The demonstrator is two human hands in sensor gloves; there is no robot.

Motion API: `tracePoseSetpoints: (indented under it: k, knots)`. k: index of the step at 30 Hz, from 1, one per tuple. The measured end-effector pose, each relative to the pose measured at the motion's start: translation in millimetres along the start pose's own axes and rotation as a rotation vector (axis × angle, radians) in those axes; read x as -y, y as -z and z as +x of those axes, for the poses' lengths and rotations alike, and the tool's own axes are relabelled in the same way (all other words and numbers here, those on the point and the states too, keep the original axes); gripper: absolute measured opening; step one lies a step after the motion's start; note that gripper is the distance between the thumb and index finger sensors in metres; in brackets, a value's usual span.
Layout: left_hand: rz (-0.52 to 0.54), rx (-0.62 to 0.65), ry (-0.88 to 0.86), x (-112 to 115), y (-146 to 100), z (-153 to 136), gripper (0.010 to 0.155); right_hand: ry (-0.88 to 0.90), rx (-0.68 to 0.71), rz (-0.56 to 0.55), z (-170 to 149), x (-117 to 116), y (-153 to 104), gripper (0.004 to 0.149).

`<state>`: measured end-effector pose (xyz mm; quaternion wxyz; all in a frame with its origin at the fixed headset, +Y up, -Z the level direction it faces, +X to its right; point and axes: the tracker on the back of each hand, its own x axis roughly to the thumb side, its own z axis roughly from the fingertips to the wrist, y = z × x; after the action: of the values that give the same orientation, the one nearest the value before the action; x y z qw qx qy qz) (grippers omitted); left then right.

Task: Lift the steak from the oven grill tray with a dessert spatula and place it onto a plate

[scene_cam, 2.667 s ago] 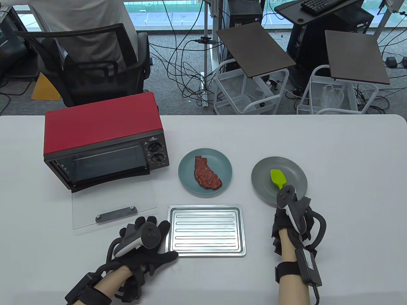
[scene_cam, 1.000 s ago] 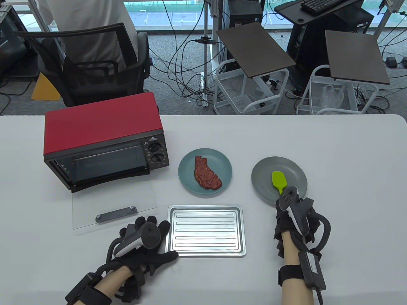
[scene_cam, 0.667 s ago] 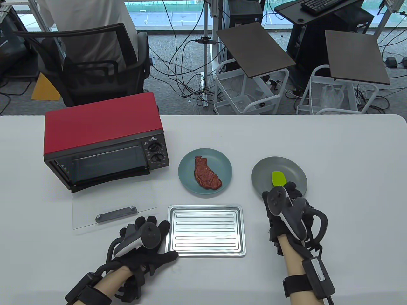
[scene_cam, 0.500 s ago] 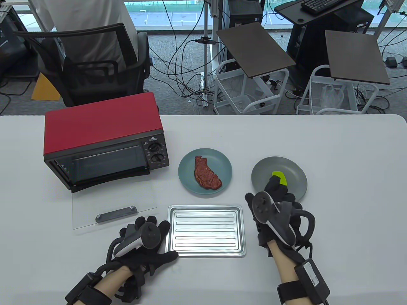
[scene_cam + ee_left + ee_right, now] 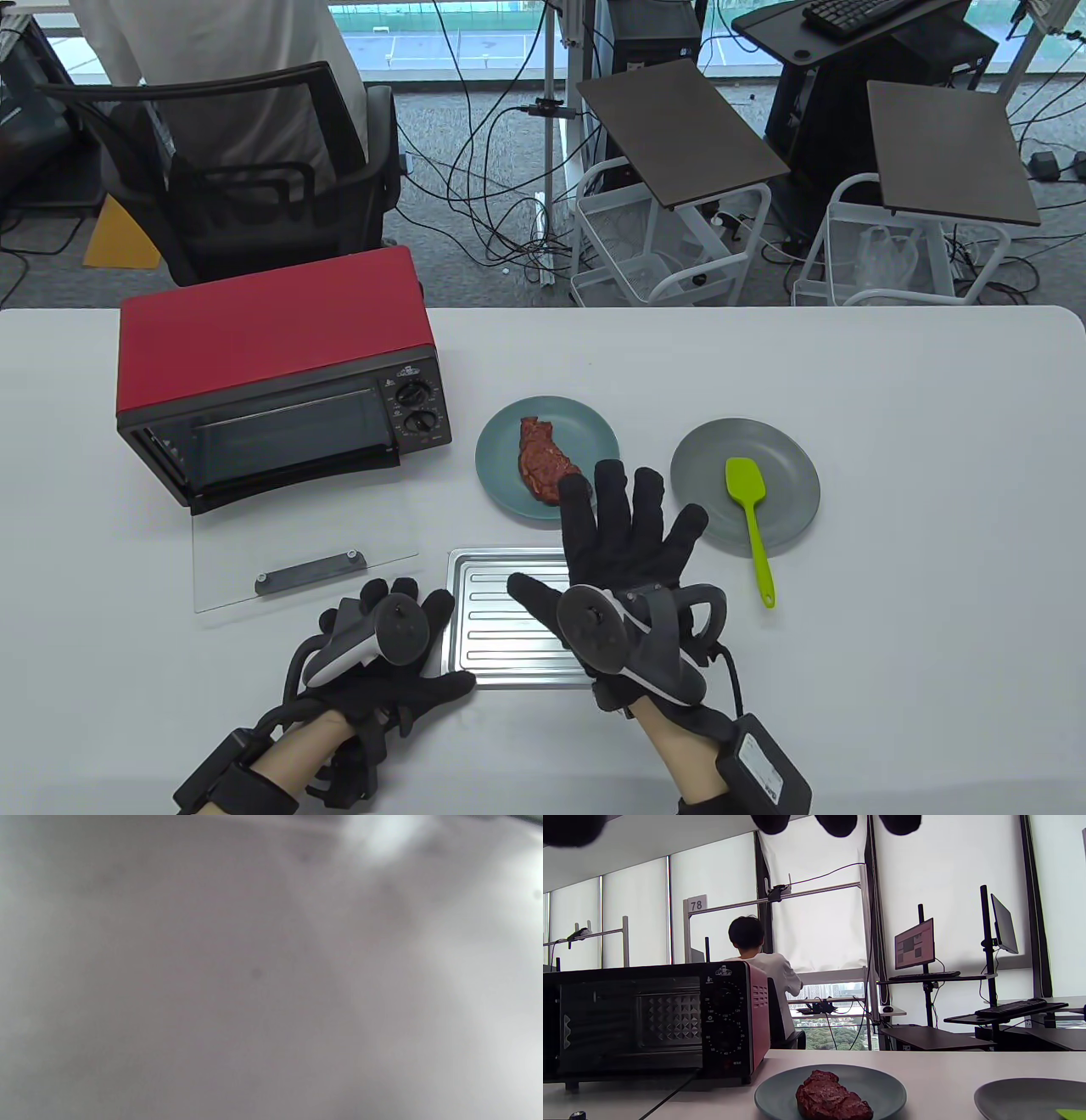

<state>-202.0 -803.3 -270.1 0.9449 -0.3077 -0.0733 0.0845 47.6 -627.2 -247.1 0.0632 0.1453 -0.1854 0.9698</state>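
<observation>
The brown steak lies on a teal plate behind the metal grill tray. A green dessert spatula lies free, its blade on the grey plate and its handle sticking out over the front rim onto the table. My right hand hovers over the tray's right part with fingers spread, holding nothing. My left hand lies flat on the table at the tray's left edge. The right wrist view shows the steak close ahead. The left wrist view is a grey blur.
A red toaster oven stands at the back left, its glass door folded down onto the table. In the right wrist view a person sits beyond the oven, back turned. Chairs, carts and cables are beyond the table's far edge.
My right hand let go of the spatula, leaving it on the grey plate, and swung left over the tray with fingers spread. The left hand has stayed put.
</observation>
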Motion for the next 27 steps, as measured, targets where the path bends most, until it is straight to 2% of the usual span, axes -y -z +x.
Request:
tracePoseSetpoints:
  k: [6, 16, 20, 27]
  knots:
    - [0.000, 0.000, 0.000, 0, 0, 0, 0.099, -0.026, 0.028, 0.027, 15, -9, -8, 0.104]
    - [-0.001, 0.002, 0.002, 0, 0, 0, 0.099, -0.074, -0.012, 0.211, 17, -52, -14, 0.103]
    - [-0.001, 0.002, 0.001, 0, 0, 0, 0.098, -0.039, -0.057, 0.284, 14, -65, -18, 0.105]
    - [0.000, 0.002, 0.002, 0, 0, -1, 0.099, -0.112, -0.022, 0.287, 10, -80, -22, 0.104]
